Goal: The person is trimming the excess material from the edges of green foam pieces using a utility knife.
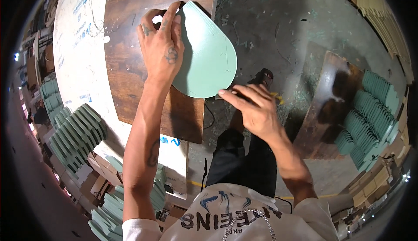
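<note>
A pale green, smooth panel (209, 54), rounded at its near end and narrower at the far end, lies tilted over the right edge of a brown wood-grain board. My left hand (163, 45) has its fingers bent over the panel's far left side and grips it there. Something small, dark and white shows between those fingers, too hidden to name. My right hand (257, 112) is at the panel's near right rim, fingers stretched out and apart. Its foremost fingertip meets or nearly meets the rim; I cannot tell which.
The brown board (130, 67) rests on a white printed sheet (80, 45). Stacks of similar green pieces (78, 134) stand at the left and near left. More green stacks (370, 115) sit on another brown board (324, 115) at the right. Scraps litter the grey floor (278, 28).
</note>
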A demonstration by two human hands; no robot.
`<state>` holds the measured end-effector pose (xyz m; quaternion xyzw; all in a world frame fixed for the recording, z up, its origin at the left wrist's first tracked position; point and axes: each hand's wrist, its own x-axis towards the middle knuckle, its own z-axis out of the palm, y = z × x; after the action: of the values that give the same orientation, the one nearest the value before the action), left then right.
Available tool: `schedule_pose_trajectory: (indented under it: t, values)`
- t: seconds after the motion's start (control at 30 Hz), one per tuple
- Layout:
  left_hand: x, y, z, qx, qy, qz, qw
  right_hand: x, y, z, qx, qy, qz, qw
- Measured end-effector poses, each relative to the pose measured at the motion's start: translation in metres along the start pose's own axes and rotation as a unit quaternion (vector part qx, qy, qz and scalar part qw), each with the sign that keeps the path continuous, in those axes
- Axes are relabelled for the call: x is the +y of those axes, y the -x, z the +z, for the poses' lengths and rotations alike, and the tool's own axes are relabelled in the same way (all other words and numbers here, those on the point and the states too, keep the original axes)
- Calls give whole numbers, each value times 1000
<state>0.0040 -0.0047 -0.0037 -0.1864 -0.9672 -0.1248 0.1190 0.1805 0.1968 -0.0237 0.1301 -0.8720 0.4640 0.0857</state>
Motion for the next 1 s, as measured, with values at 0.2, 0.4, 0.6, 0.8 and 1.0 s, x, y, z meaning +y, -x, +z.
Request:
schedule_pose_trajectory:
  t: [0.2, 0.4, 0.6, 0.8, 1.0]
  values:
    - [-2, 18, -9, -82, -133, -28, 987, 20, -50, -20, 46, -227, 312, 921]
    - [8, 20, -3, -45, -3, 21, 999, 74, -127, -30, 4, -181, 16, 983]
    - [7, 19, -1, -39, 18, -2, 999, 82, -145, -26, -49, -27, -83, 995]
    - [6, 18, -4, -50, 14, 12, 999, 26, -39, -10, 24, -2, -4, 1000]
    - [7, 15, 3, -34, 13, -29, 999, 36, -76, -2, 114, -51, 110, 986]
